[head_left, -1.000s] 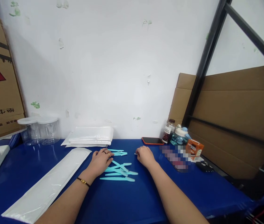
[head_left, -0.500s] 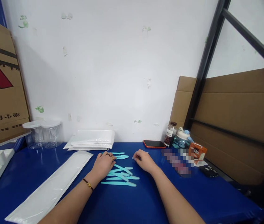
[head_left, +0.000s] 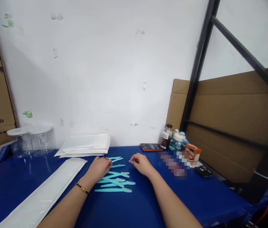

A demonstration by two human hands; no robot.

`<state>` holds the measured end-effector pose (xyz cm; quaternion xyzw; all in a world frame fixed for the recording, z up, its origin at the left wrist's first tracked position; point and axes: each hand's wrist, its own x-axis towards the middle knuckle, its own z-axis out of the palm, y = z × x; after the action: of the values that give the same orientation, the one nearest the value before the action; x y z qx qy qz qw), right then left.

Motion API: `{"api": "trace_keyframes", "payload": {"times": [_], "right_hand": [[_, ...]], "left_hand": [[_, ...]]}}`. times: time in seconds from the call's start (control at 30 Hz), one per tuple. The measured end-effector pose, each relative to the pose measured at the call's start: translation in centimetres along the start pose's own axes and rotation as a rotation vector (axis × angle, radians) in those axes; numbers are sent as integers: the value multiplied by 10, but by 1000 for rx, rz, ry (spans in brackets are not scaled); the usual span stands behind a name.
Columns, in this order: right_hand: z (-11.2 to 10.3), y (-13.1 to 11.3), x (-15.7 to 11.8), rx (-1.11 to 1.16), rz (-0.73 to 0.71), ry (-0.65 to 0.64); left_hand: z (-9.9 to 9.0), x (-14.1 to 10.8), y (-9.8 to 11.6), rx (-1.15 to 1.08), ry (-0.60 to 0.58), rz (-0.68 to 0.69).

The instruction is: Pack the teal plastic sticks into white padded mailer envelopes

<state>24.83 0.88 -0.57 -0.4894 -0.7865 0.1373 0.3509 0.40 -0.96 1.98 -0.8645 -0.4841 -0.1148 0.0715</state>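
Several turquoise eyebrow razors [head_left: 113, 190] lie in a loose, partly crossed pile on the blue table. My left hand [head_left: 100, 167] is at the pile's far left side, fingers curled down over the handle end of one razor [head_left: 119, 166]. Two more razors [head_left: 116, 158] stick out just beyond those fingertips. To the right, apart from the pile, my right hand [head_left: 142, 163] is closed in a pinch. A small translucent piece [head_left: 130, 161], perhaps a blade cap, shows at its fingertips.
A long white padded sleeve [head_left: 43, 190] lies left of my arm. Behind it are stacked white packets [head_left: 86, 145] and two lidded clear jars [head_left: 41, 142]. A phone [head_left: 151, 147], brown bottle [head_left: 166, 136], water bottle [head_left: 177, 141] and orange box [head_left: 192, 154] stand at the back right.
The view has turned slightly right. One razor under my left fingers now lies apart from the far ones, nearer to me. The phone's screen has lit up. My right hand keeps its pinch.
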Motion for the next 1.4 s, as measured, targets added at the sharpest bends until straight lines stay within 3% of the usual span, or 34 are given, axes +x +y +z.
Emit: {"api": "trace_keyframes", "payload": {"times": [0.27, 0.47, 0.73, 0.93, 1.13, 1.27, 1.33, 1.4], "right_hand": [[5, -5, 0, 317, 45, -123], [1, -12, 0, 328, 46, -59], [5, -16, -1, 358, 10, -96], [-1, -19, -1, 285, 35, -2], [9, -18, -3, 355, 25, -113], [7, -17, -4, 345, 11, -252], [-2, -11, -2, 230, 12, -180], [-13, 1, -1, 47, 62, 4]], "left_hand": [[-1, 4, -5, -136, 75, 11], [-5, 2, -8, -192, 75, -23], [-3, 2, -5, -187, 86, -4], [-6, 1, -6, -199, 64, -29], [-4, 0, 0, -297, 64, -18], [-2, -1, 6, -347, -36, 26], [-2, -2, 6, -355, -90, 37], [-1, -2, 3, -346, -86, 13]]}}
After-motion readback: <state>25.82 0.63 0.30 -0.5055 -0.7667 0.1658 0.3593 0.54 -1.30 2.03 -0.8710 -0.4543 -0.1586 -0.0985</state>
